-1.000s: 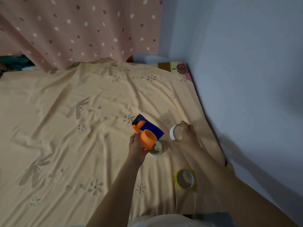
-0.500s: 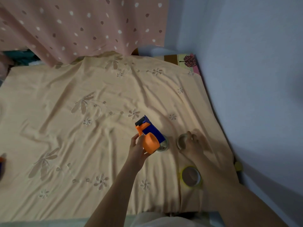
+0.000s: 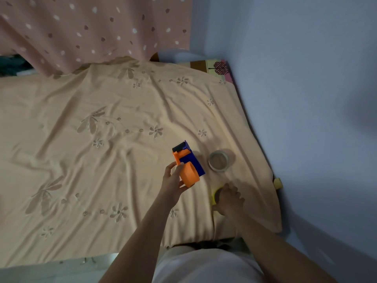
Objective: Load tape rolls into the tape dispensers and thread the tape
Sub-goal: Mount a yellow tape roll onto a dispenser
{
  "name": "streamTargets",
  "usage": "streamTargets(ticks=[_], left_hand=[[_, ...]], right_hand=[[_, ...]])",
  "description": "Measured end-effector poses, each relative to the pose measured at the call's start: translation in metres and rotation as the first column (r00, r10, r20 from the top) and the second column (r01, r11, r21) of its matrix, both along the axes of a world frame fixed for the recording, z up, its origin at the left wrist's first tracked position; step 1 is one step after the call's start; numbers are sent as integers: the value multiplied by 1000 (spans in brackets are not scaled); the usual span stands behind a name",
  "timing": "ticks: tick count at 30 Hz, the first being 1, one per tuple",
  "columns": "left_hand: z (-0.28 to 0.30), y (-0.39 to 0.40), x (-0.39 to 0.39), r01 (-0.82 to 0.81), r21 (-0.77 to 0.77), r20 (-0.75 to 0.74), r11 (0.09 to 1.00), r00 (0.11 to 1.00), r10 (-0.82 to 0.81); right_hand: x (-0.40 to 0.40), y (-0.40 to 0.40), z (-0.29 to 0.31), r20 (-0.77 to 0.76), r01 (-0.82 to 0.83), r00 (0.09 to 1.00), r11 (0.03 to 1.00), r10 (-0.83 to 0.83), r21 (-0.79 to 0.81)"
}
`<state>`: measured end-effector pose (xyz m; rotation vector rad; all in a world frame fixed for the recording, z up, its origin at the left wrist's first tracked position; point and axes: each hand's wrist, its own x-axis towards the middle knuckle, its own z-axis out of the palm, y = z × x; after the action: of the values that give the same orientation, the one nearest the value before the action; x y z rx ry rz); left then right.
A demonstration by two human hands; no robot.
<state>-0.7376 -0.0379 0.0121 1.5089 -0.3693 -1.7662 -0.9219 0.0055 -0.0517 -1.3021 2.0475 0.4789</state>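
My left hand (image 3: 173,180) holds an orange and blue tape dispenser (image 3: 188,163) just above the bed sheet (image 3: 102,160), its black roller end pointing away from me. Its orange hub carries no roll. A whitish tape roll (image 3: 218,161) lies flat on the sheet just right of the dispenser, untouched. Closer to me, my right hand (image 3: 230,198) lies over a yellow tape roll (image 3: 214,196) with its fingers curled down on it. Only the roll's left rim shows.
A pink dotted curtain (image 3: 91,31) hangs along the back of the bed. A blue-grey wall (image 3: 316,119) runs close along the right edge. A small yellow object (image 3: 277,183) sits in the gap by the wall. The bed's near edge is at my lap.
My right hand laid the whitish roll flat on the sheet, let go, and drew back toward me onto the yellow roll. The dispenser stayed in my left hand.
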Motion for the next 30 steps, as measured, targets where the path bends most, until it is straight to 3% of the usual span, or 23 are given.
streamTargets(ticks=[4, 6, 7, 10, 16, 20, 25, 30], left_hand=[[3, 10, 7, -8, -8, 23, 1000, 1000, 8], [5, 13, 12, -24, -27, 35, 999, 999, 25], [6, 14, 15, -38, -44, 44, 998, 998, 40], [10, 14, 19, -84, -116, 65, 990, 994, 91], [35, 6, 9, -89, -240, 13, 967, 995, 95], [45, -1, 8, -70, -365, 8, 928, 997, 78], [55, 1, 9, -29, -390, -71, 920, 997, 2], [58, 9, 12, 78, -391, -80, 917, 990, -118]], right_hand=[[-1, 3, 8, 14, 48, 999, 989, -46, -139], [0, -2, 22, 124, 128, 987, 959, -98, -255], [0, -7, 32, 254, 214, 957, 930, -138, -299], [0, -32, 69, 666, 450, 727, 850, -169, -275], [13, -55, 122, 877, 510, 472, 839, -90, -188], [24, -57, 130, 894, 457, 436, 881, -100, -125], [38, -55, 132, 895, 451, 435, 884, -97, -123], [63, -50, 142, 855, 461, 510, 869, -93, -180]])
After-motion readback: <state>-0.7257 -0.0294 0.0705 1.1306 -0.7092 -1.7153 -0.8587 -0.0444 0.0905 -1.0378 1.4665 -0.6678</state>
